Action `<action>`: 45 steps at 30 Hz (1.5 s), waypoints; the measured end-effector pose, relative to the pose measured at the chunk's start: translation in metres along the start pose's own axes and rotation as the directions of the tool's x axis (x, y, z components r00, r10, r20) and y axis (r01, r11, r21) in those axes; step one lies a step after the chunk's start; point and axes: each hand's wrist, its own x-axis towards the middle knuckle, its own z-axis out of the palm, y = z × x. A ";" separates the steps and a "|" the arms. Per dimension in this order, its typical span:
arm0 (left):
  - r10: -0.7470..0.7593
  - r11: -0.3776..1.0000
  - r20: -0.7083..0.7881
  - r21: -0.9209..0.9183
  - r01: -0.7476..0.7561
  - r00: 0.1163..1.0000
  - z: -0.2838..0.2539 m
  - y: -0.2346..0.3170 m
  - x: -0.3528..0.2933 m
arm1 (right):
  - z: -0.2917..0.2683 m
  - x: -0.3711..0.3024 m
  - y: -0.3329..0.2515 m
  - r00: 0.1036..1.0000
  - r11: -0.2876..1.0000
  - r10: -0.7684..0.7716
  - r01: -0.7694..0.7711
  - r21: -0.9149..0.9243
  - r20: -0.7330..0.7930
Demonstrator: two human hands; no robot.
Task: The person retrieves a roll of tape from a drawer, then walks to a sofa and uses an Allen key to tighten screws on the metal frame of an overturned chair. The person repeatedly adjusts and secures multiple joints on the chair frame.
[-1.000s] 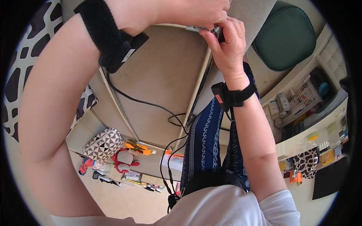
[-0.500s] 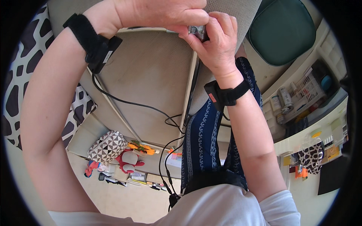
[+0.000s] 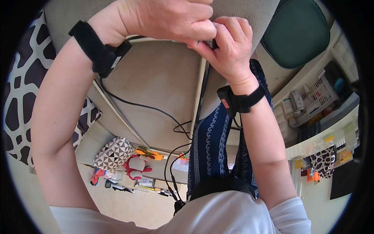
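Note:
My left hand (image 3: 167,19) and my right hand (image 3: 231,48) meet at the top, above grey-beige woven upholstery (image 3: 241,9). Between them sits a small shiny dark-grey object (image 3: 212,43), mostly covered by fingers, so its kind cannot be made out. The right thumb and curled fingers grip it. My left fingers are folded against it at the right thumb; what they pinch, if anything, is hidden. Each forearm wears a black strap with a small box, the left strap (image 3: 87,46) and the right strap (image 3: 249,99).
Black cables (image 3: 144,104) run from the straps toward my waist. A patterned cushion (image 3: 27,89) lies left, a triangle-print cushion (image 3: 113,154) and red plush toy (image 3: 136,167) lower left. A green padded seat (image 3: 296,33) stands upper right, near a white basket (image 3: 319,95) with bottles.
Both hands have shifted slightly right and down in the picture, still together. The left hand now covers more of the grey object, and the view has shifted a little.

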 end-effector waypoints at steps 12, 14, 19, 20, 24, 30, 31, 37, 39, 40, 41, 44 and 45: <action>-0.024 0.996 -0.223 -0.084 0.005 0.974 0.013 0.006 -0.007 | -0.004 0.004 -0.009 0.988 0.989 0.014 0.009 -0.146 0.155; 0.025 0.996 -0.337 -0.072 -0.052 0.941 0.020 0.004 -0.006 | -0.003 0.003 -0.009 0.988 0.991 0.008 0.012 -0.130 0.157; 0.013 0.993 -0.212 -0.113 -0.038 0.977 0.014 0.002 -0.017 | -0.001 0.002 -0.012 0.987 0.993 0.002 0.017 -0.117 0.163; 0.008 0.995 -0.212 -0.097 -0.030 0.977 0.014 0.003 -0.019 | -0.001 0.002 -0.012 0.986 0.993 0.006 0.013 -0.114 0.164; -0.043 0.998 -0.210 -0.050 0.033 0.977 0.017 0.011 -0.022 | 0.001 0.001 -0.010 0.986 0.994 0.012 0.007 -0.111 0.165; -0.118 0.989 -0.150 -0.103 0.103 0.982 0.009 0.017 -0.016 | -0.001 0.006 -0.003 0.980 0.998 -0.009 0.023 -0.067 0.199; -0.072 0.992 -0.041 -0.110 0.067 0.997 0.002 0.013 -0.018 | -0.005 0.009 -0.002 0.976 0.999 -0.022 0.031 -0.038 0.217; -0.568 0.762 -0.393 0.082 0.642 0.724 0.001 0.056 -0.022 | -0.035 0.032 -0.024 0.883 0.917 0.151 -0.293 0.270 0.445; -0.869 0.441 -0.319 -0.149 0.885 0.379 -0.008 0.111 -0.028 | -0.030 0.037 -0.049 0.832 0.773 0.364 -0.521 0.363 0.419; -0.888 0.352 -0.371 -0.170 0.921 0.271 -0.004 0.139 -0.022 | -0.025 0.040 -0.060 0.738 0.612 0.495 -0.671 0.418 0.459; -0.909 0.240 -0.394 -0.220 0.946 0.139 0.004 0.165 -0.010 | -0.018 0.044 -0.070 0.625 0.426 0.599 -0.778 0.461 0.501; -0.904 -0.037 -0.390 -0.343 0.939 -0.178 0.028 0.224 0.028 | 0.004 0.060 -0.084 0.497 0.091 0.707 -0.769 0.632 0.503; -0.913 -0.226 -0.250 -0.350 0.909 -0.323 0.038 0.238 0.040 | 0.006 0.065 -0.085 0.478 0.034 0.702 -0.763 0.646 0.528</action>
